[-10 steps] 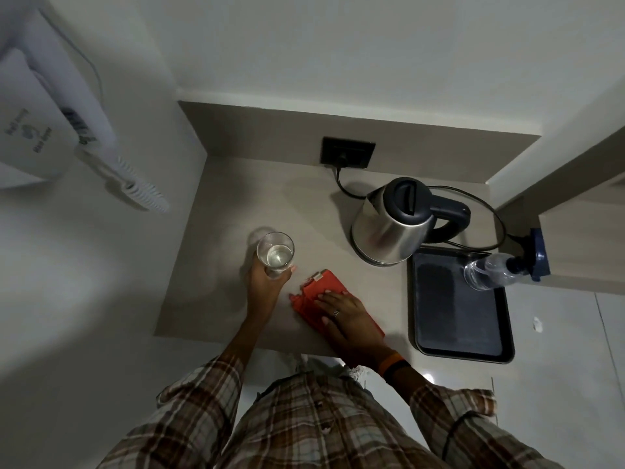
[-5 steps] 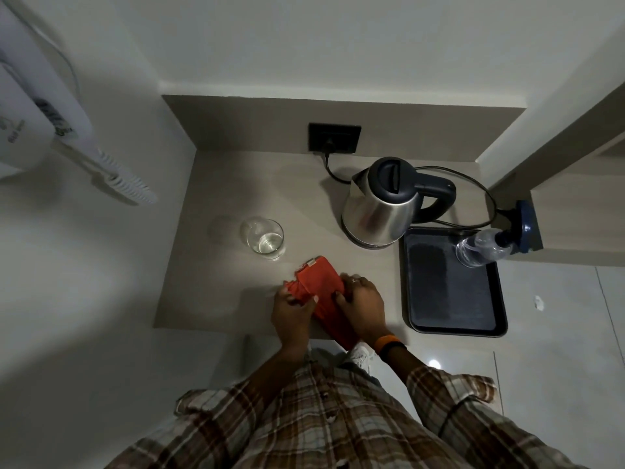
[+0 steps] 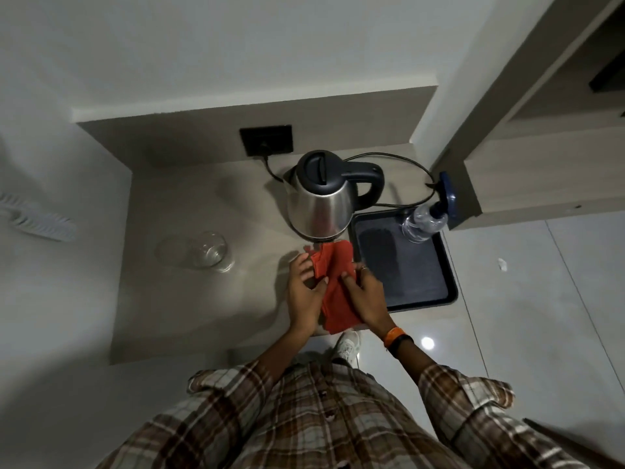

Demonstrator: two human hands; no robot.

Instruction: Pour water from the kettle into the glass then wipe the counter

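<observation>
1. Your left hand and right hand meet over the front edge of the counter, with the red cloth between them.
2. Left hand: the thumb presses the cloth's left edge, while the other fingers are loosely spread along its upper left corner.
3. Right hand: the fingers curl over the cloth from the right, pinching it; a ring shows on one finger and an orange band circles the wrist.
4. The cloth is bunched, its top edge just in front of the kettle.
5. The kettle stands upright, lid shut, near the wall socket, just left of the dark tray.
6. The glass, blurred, stands upright on the counter, well left of your hands, untouched.
7. A plastic bottle rests at the tray's far right corner.
</observation>
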